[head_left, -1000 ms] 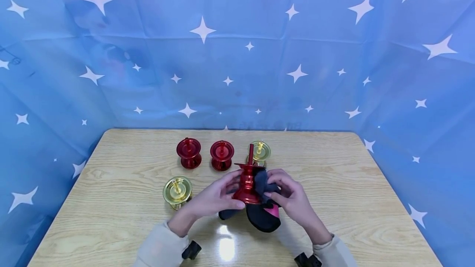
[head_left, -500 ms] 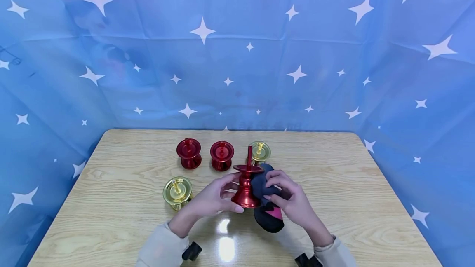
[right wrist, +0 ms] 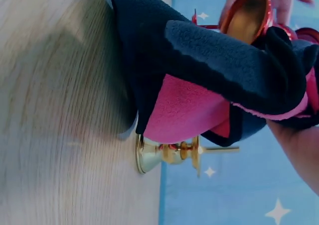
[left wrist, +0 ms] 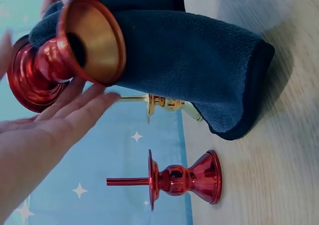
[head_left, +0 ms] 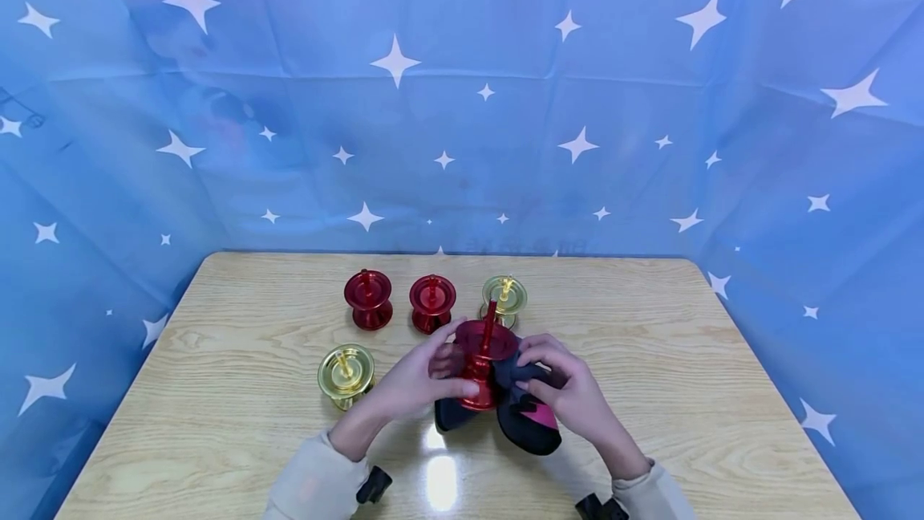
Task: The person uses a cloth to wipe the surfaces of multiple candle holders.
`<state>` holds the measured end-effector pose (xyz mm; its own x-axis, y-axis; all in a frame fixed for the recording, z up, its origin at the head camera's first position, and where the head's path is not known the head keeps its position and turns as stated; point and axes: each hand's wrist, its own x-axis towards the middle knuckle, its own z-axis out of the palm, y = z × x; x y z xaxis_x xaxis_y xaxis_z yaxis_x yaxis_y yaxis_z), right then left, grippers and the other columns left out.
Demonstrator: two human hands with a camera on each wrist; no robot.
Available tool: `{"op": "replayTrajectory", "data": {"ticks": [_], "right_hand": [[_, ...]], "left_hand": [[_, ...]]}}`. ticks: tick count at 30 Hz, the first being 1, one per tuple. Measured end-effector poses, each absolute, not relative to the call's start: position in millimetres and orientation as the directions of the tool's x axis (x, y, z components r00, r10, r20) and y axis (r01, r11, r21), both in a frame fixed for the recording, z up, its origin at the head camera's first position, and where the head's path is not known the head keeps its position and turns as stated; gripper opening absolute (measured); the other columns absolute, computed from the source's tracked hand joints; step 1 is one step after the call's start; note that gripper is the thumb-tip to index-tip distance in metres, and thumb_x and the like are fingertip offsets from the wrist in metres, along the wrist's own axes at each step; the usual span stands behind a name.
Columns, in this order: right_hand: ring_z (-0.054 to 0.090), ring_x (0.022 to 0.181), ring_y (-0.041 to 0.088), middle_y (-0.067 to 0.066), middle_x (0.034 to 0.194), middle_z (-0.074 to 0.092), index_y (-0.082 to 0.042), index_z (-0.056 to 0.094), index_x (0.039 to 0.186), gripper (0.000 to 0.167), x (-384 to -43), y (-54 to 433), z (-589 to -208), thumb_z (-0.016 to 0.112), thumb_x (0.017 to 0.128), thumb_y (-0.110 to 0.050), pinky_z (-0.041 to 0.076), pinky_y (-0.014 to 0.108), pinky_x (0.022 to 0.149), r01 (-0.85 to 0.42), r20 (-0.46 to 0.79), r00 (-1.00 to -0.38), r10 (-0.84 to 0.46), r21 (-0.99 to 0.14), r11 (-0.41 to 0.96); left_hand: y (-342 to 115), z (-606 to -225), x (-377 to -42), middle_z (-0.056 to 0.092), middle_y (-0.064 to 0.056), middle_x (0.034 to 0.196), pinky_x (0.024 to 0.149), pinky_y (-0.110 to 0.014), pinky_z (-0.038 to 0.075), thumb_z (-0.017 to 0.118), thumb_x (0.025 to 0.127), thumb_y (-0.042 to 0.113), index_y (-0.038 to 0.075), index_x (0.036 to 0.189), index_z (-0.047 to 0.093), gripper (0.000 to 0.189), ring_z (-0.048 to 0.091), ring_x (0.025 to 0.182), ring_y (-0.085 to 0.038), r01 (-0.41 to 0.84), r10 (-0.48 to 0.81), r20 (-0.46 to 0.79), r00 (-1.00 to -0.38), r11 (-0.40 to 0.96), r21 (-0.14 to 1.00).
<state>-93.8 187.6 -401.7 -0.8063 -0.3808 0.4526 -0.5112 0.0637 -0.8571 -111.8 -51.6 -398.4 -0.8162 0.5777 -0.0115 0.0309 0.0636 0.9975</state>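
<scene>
Since half a second ago, the shiny red metal candlestick (head_left: 482, 367) has tipped so its dish faces more toward the camera, and the dark blue fleece cloth with a pink inner side (head_left: 530, 424) now hangs lower, spreading under the candlestick to both sides.

At the lower centre of the head view, the left hand (head_left: 422, 379) holds the candlestick by its stem and foot, fingers curled about it with the thumb across the front. In the left wrist view the fingers (left wrist: 75, 110) lie fairly straight along the red base (left wrist: 30, 80), so the grip looks light. The right hand (head_left: 566, 392) grips the cloth, fingers bent over a bunched fold pressed against the candlestick's right side. The right wrist view shows the cloth (right wrist: 199, 75) draped down to the light wooden table (head_left: 686, 359), its pink face turned outward.

Behind the hands, in the middle of the frame, stand two more red candlesticks (head_left: 368, 299) (head_left: 432, 302) and a gold one (head_left: 504, 298) in a row. Another gold candlestick (head_left: 346, 374) stands to the left, near the left hand. A blue backdrop with white stars (head_left: 462, 103) fills the upper frame.
</scene>
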Motion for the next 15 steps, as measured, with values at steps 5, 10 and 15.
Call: {"op": "replayTrajectory", "data": {"ticks": [5, 10, 15], "right_hand": [[0.050, 0.099, 0.015, 0.019, 0.105, 0.049, -0.003, 0.060, 0.095, 0.031, -93.2, 187.1, -403.0, 0.061, 0.073, 0.021, 0.051, 0.022, 0.071, -0.521, 0.442, -0.801, -0.404, -0.847, 0.105], [0.050, 0.099, 0.016, 0.019, 0.107, 0.050, -0.004, 0.061, 0.095, 0.032, -95.2, 190.6, -403.3, 0.062, 0.073, 0.019, 0.051, 0.023, 0.070, -0.527, 0.429, -0.805, -0.410, -0.834, 0.163], [0.051, 0.100, 0.013, 0.018, 0.106, 0.053, -0.003, 0.062, 0.094, 0.035, -101.2, 207.8, -400.1, 0.059, 0.071, 0.024, 0.052, 0.021, 0.069, -0.525, 0.423, -0.827, -0.369, -0.817, 0.240]], "left_hand": [[-48.7, -399.1, -111.8, 0.060, -0.018, 0.109, 0.088, -0.037, 0.047, 0.059, 0.090, 0.026, 0.002, 0.135, 0.032, 0.058, 0.058, 0.102, -0.024, 0.025, 0.518, -0.011, -0.855, 0.062, 0.998], [-47.6, -402.3, -111.4, 0.061, -0.018, 0.108, 0.085, -0.035, 0.048, 0.065, 0.086, 0.022, 0.001, 0.130, 0.034, 0.059, 0.059, 0.100, -0.024, -0.027, 0.469, -0.020, -0.883, -0.009, 1.000], [-52.3, -409.9, -110.4, 0.057, -0.021, 0.114, 0.085, -0.035, 0.049, 0.067, 0.084, 0.018, 0.001, 0.128, 0.033, 0.058, 0.057, 0.104, -0.028, -0.017, 0.402, -0.009, -0.916, -0.017, 1.000]]}}
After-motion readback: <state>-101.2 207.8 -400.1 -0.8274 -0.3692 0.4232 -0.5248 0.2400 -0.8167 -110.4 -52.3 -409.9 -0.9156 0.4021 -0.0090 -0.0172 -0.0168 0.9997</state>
